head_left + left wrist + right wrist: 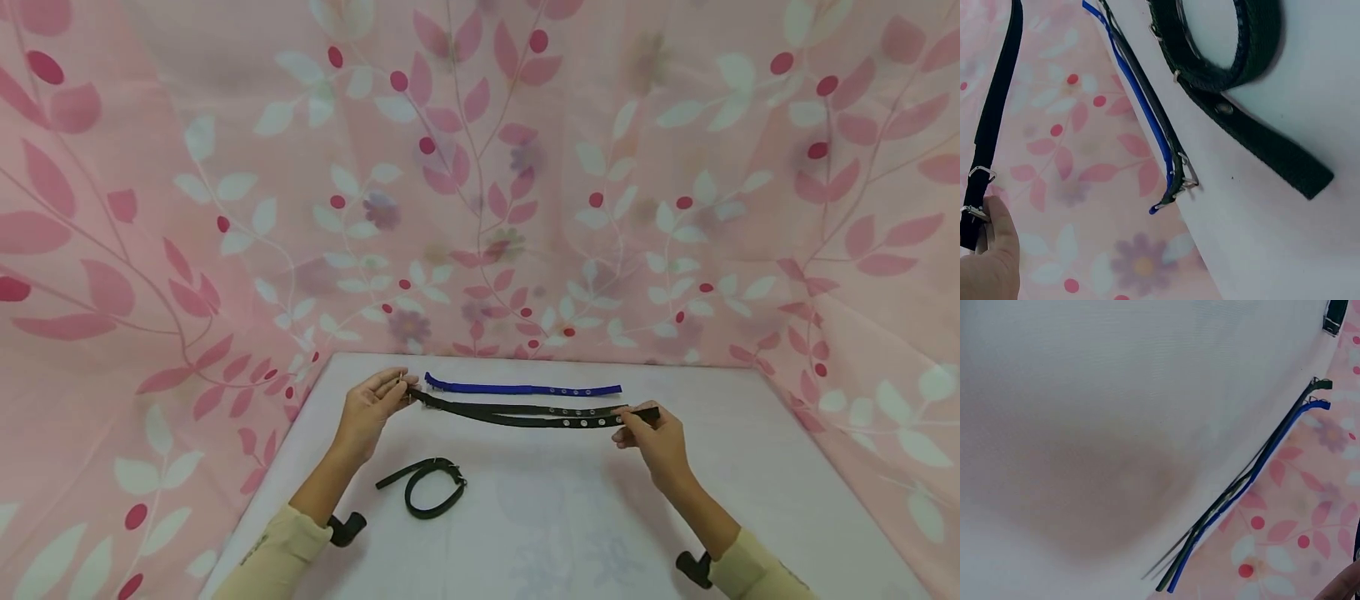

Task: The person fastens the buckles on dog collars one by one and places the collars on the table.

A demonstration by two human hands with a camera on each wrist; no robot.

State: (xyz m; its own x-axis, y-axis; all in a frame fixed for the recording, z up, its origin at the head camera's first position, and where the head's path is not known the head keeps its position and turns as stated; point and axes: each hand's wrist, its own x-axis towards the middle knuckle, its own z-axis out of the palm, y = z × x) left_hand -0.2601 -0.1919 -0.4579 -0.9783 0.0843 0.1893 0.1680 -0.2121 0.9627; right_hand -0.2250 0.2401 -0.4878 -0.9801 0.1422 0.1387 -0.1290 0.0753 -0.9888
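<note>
Stretched between my two hands is a black collar (pixel 517 422) with metal eyelets, held raised over the table. My left hand (pixel 367 417) pinches its buckle end; in the left wrist view, the thumb (pixel 1002 231) lies beside the metal buckle (pixel 975 212). The fingers of my right hand (pixel 657 442) pinch the eyelet end, the tip sticking out past them. Behind it a dark green collar (pixel 525 409) and a blue collar (pixel 495 389) lie side by side. Only a bit of the right hand (pixel 1341 584) shows in the right wrist view.
Nearer the front left, a dark green collar (pixel 411 498) lies buckled into a loop, its tail pointing left. All lie on a white-covered table (pixel 540 517). Pink leaf-patterned cloth (pixel 480 208) hangs behind and at both sides.
</note>
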